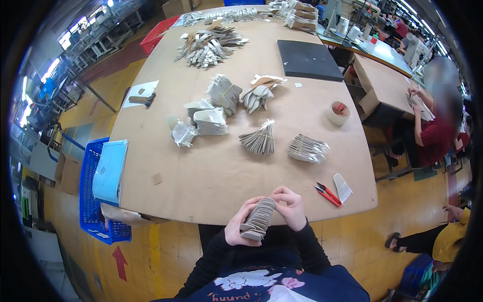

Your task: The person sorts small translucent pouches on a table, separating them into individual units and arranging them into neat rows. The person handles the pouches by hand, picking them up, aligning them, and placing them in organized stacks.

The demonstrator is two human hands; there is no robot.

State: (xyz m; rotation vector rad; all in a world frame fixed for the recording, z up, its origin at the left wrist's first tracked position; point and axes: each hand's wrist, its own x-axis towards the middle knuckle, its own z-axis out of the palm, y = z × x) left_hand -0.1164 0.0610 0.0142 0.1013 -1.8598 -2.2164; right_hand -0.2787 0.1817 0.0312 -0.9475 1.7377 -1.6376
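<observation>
At the table's near edge, my left hand (235, 227) is closed round a stack of grey, flat, rounded cut pieces (258, 219). The pieces overlap like a fan, tilted toward me. My right hand (291, 207) is at the stack's far end, its fingers bent and pinching there; its fingertips are partly hidden. Beyond my hands lie two similar grey bundles, a fanned one (259, 140) and a flatter one (308, 149), each with a band round it. Red-handled thread snips (329, 195) and a single pale cut piece (342, 188) lie to the right.
More bundles (210, 121) and a loose heap (209, 48) sit farther back on the brown-covered table (186, 176). Also there are a tape roll (337, 114), a black board (309, 60) and a hammer (146, 100). A blue basket (90, 201) stands left; a co-worker (435, 131) sits right.
</observation>
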